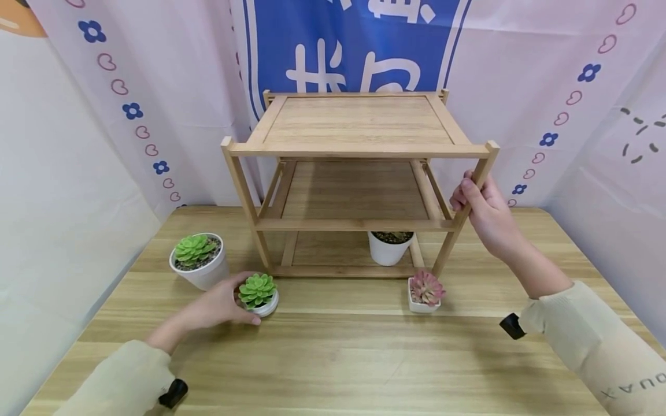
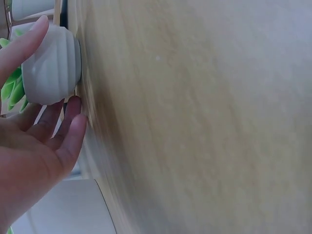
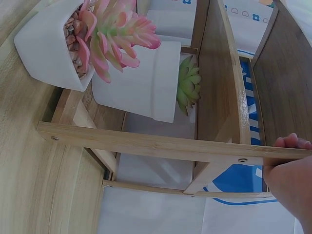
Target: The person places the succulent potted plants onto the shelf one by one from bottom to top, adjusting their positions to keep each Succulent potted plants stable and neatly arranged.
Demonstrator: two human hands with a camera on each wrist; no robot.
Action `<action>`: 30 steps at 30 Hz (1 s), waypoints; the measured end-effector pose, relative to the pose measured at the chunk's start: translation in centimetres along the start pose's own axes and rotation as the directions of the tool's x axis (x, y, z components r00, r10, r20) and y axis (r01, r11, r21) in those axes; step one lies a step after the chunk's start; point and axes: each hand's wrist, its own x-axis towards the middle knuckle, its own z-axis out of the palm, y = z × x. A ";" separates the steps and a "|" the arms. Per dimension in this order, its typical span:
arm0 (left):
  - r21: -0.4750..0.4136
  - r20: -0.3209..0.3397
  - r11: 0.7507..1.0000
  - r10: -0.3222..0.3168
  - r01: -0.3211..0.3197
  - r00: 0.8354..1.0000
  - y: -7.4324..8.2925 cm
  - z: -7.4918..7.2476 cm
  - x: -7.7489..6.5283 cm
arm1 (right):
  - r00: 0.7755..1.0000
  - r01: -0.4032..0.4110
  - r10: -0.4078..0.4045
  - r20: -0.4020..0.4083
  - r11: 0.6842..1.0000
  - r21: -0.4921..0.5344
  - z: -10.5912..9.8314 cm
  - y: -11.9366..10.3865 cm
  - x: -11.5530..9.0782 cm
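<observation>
My left hand (image 1: 224,303) curves round a small green succulent (image 1: 258,290) in a round white pot, near the rack's front left foot. The left wrist view shows this ribbed pot (image 2: 52,66) between the thumb and the fingers, its base close to the tabletop. With my right hand (image 1: 486,211) I grip the front right post of a three-tier wooden rack (image 1: 359,151). A pink succulent (image 1: 426,288) in a squarish white pot stands by the foot of that post. On the rack's bottom shelf sits a white potted succulent (image 3: 141,80), its top partly hidden by the middle shelf in the head view.
A larger green succulent (image 1: 200,260) in a white pot stands at the left, behind my left hand. The wooden table (image 1: 333,358) carries everything. Behind the rack hangs a pale curtain (image 1: 192,86) with a blue panel.
</observation>
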 end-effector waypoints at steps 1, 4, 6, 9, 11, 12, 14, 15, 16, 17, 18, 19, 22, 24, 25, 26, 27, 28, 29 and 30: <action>-0.001 0.002 1.000 0.004 -0.004 1.000 0.0 0.1 0.1 | 1.000 -0.001 0.001 0.000 1.000 0.000 0.0 0.0 0.0; 0.000 0.001 1.000 0.017 -0.017 1.000 0.0 0.2 0.3 | 1.000 -0.006 0.006 0.000 1.000 -0.009 -0.1 0.0 -0.1; 0.006 -0.002 1.000 0.007 -0.007 1.000 0.0 0.3 0.3 | 1.000 -0.007 0.007 -0.001 1.000 -0.016 -0.1 0.0 -0.1; 0.017 -0.003 1.000 -0.019 0.019 1.000 0.1 0.3 0.3 | 1.000 -0.004 0.004 -0.004 1.000 -0.023 0.0 0.0 -0.1; 0.022 -0.005 0.999 -0.029 0.030 1.000 0.1 0.4 0.3 | 1.000 -0.001 0.001 -0.004 1.000 -0.027 0.0 0.0 -0.1; 0.023 -0.006 0.999 -0.031 0.031 1.000 0.1 0.4 0.3 | 1.000 0.001 -0.001 -0.003 1.000 -0.027 0.0 0.0 -0.1; 0.022 -0.009 0.999 -0.028 0.028 1.000 0.2 0.4 0.4 | 1.000 0.002 -0.002 -0.003 1.000 -0.029 0.0 0.0 0.0; 0.022 -0.011 0.999 -0.025 0.026 1.000 0.2 0.4 0.3 | 1.000 0.002 -0.002 -0.002 1.000 -0.031 0.0 -0.1 0.0; 0.024 -0.011 0.999 -0.024 0.024 1.000 0.2 0.4 0.4 | 1.000 0.002 -0.002 -0.001 1.000 -0.030 0.0 0.0 0.0; 0.026 -0.012 0.999 -0.022 0.022 1.000 0.2 0.4 0.4 | 1.000 0.002 -0.002 -0.001 1.000 -0.030 0.0 0.0 0.0; 0.028 -0.014 0.999 -0.023 0.024 1.000 0.2 0.4 0.4 | 1.000 0.002 -0.002 -0.001 1.000 -0.031 0.0 0.0 0.0; 0.027 -0.015 0.999 -0.025 0.025 1.000 0.2 0.4 0.4 | 1.000 0.002 -0.002 -0.002 0.999 -0.032 0.0 0.0 0.0; 0.028 -0.018 0.999 -0.027 0.027 0.999 0.1 0.4 0.4 | 1.000 0.002 -0.002 -0.004 0.999 -0.035 0.0 0.0 0.0; 0.023 -0.022 0.999 -0.028 0.028 0.999 0.1 0.4 0.4 | 1.000 0.002 -0.003 -0.007 0.999 -0.039 0.0 0.0 0.0; 0.020 -0.023 1.000 -0.024 0.024 0.999 0.1 0.4 0.4 | 1.000 0.003 -0.003 -0.008 0.999 -0.040 0.1 0.0 0.0; 0.019 -0.023 1.000 -0.020 0.020 1.000 0.1 0.4 0.5 | 1.000 0.003 -0.003 -0.009 0.999 -0.041 0.1 0.0 -0.1; 0.015 -0.024 1.000 -0.021 0.021 0.999 0.1 0.4 0.5 | 1.000 0.003 -0.004 -0.010 0.999 -0.042 0.1 0.0 -0.1; 0.017 -0.024 1.000 -0.016 0.016 1.000 0.2 0.4 0.5 | 1.000 0.004 -0.004 -0.011 0.999 -0.042 0.1 0.0 -0.1; 0.015 -0.024 1.000 -0.017 0.017 1.000 0.3 0.4 0.5 | 1.000 0.003 -0.004 -0.011 0.999 -0.041 0.1 0.0 -0.1; 0.014 -0.021 1.000 -0.015 0.015 1.000 0.3 0.4 0.6 | 1.000 0.003 -0.003 -0.011 0.999 -0.042 0.1 0.0 -0.1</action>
